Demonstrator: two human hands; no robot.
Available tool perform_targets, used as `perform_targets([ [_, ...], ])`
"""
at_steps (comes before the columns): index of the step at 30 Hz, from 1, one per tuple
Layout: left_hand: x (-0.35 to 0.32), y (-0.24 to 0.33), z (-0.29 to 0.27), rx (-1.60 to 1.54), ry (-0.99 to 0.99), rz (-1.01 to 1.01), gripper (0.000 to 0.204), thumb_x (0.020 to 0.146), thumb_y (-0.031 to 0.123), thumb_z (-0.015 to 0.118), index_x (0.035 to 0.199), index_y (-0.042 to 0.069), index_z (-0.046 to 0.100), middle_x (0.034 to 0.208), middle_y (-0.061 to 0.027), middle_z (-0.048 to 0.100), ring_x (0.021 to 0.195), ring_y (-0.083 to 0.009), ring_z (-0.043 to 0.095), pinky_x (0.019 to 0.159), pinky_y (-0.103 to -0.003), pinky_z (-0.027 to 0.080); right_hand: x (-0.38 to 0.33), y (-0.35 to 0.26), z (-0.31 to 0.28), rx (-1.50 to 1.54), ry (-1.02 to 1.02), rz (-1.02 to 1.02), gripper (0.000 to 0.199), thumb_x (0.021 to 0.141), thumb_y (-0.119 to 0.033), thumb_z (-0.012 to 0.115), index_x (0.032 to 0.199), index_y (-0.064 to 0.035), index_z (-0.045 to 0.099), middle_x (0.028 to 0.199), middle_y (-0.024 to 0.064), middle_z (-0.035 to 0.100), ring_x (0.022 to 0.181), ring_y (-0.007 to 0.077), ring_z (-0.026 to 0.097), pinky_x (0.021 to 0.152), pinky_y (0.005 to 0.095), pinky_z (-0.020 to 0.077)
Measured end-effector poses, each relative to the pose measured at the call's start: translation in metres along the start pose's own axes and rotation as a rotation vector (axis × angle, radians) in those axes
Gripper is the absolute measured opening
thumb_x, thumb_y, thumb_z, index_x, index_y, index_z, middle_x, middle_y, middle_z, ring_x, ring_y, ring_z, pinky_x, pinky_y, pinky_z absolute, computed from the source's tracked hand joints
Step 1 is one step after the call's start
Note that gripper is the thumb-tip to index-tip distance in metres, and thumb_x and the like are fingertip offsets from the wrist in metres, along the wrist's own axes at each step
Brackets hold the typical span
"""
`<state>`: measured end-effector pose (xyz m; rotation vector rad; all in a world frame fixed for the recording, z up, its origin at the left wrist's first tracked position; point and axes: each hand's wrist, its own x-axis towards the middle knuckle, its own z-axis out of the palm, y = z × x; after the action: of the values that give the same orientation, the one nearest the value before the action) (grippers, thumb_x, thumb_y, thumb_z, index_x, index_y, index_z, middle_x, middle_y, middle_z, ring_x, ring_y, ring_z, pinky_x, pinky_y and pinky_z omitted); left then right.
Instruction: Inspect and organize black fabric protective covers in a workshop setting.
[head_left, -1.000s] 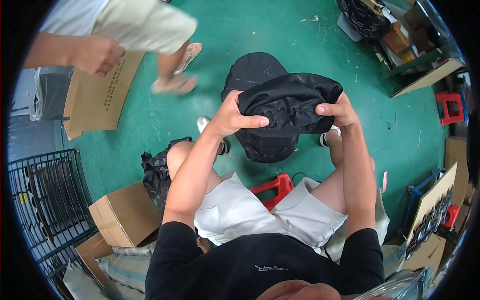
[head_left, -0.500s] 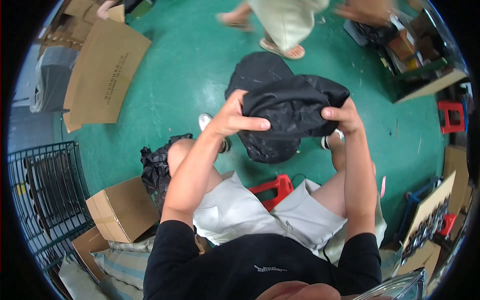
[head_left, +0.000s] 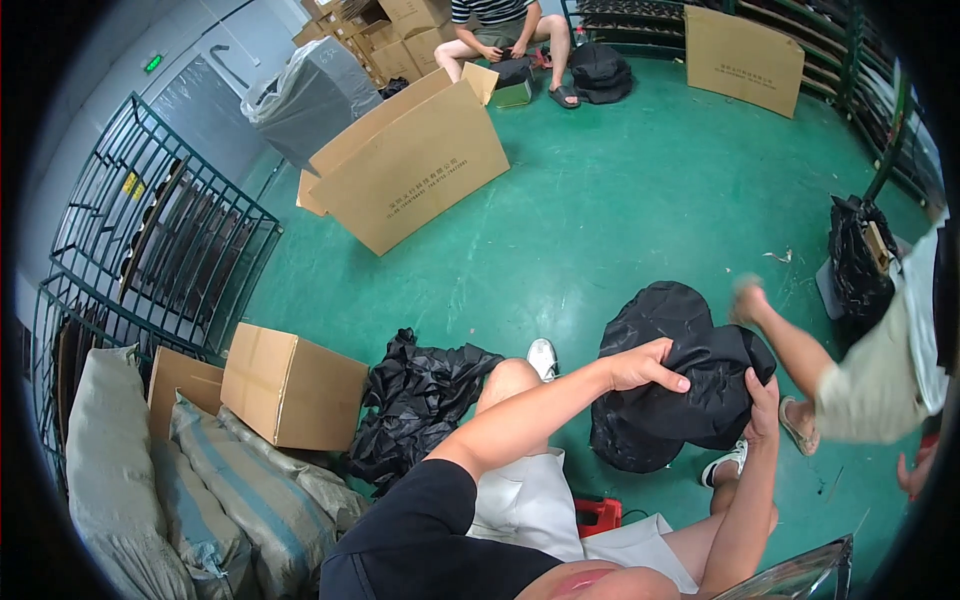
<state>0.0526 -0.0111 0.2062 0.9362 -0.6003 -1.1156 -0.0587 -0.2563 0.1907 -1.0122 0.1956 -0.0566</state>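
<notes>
A black piece of fabric with a rounded, baggy shape is stretched between my two hands. My left hand grips its left side, thumb lying on top and fingers curled out of sight underneath. At its right edge my right hand is closed on it, the thumb pressed against the cloth. Behind and below lies a larger rounded black bundle between my feet, partly covered by the held fabric; I cannot tell whether the two are joined. Crumpled black sheeting lies on the floor by my left leg.
A red plastic object sits between my legs. Cardboard boxes and woven sacks stand at left, near a green wire rack. A large carton stands ahead. Someone walks past at right; another person sits far off.
My view has swung left, bringing the rack, sacks and seated person into sight. Both hands keep hold of the black fabric. The walking person now appears at the right.
</notes>
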Motion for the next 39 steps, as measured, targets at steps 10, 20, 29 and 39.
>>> perform_targets([
  [10, 0.002, 0.002, -0.009, -0.235, 0.272, 0.107, 0.039, 0.087, 0.012, 0.068, 0.121, -0.003, 0.058, 0.115, -0.0098, 0.066, 0.104, -0.0179, 0.063, 0.095, -0.033, 0.048, 0.014, -0.002, 0.003, 0.025, 0.043, 0.184, 0.045, 0.092, -0.028, 0.063, 0.124, 0.0026, 0.054, 0.121, 0.0117, 0.063, 0.107, 0.0207, 0.062, 0.095, 0.0338, 0.0484],
  [20, 0.011, -0.003, -0.023, -0.255, 0.437, -0.074, 0.035, 0.087, 0.009, 0.064, 0.120, -0.003, 0.059, 0.112, -0.0116, 0.067, 0.101, -0.0205, 0.065, 0.092, -0.035, 0.051, 0.003, -0.017, -0.001, -0.039, -0.047, 0.224, 0.038, 0.086, -0.026, 0.069, 0.109, 0.0031, 0.063, 0.102, 0.0103, 0.070, 0.090, 0.0196, 0.067, 0.085, 0.0331, 0.0530],
  [29, 0.011, -0.003, -0.004, 0.011, 0.430, -0.059, 0.038, 0.081, 0.011, 0.072, 0.114, -0.006, 0.063, 0.109, -0.0105, 0.068, 0.098, -0.0166, 0.063, 0.093, -0.031, 0.047, 0.001, -0.017, -0.002, 0.065, 0.063, 0.113, 0.037, 0.077, -0.017, 0.074, 0.106, 0.0042, 0.063, 0.096, 0.0109, 0.070, 0.081, 0.0194, 0.068, 0.078, 0.0316, 0.0553],
  [39, 0.005, 0.003, -0.005, -0.119, 0.170, 0.092, 0.030, 0.083, 0.010, 0.070, 0.109, -0.004, 0.065, 0.101, -0.0070, 0.070, 0.091, -0.0136, 0.064, 0.087, -0.028, 0.048, -0.004, -0.026, 0.006, -0.016, 0.016, -0.034, 0.052, 0.069, -0.005, 0.072, 0.118, 0.0044, 0.058, 0.107, 0.0132, 0.068, 0.093, 0.0236, 0.068, 0.089, 0.0350, 0.0539],
])
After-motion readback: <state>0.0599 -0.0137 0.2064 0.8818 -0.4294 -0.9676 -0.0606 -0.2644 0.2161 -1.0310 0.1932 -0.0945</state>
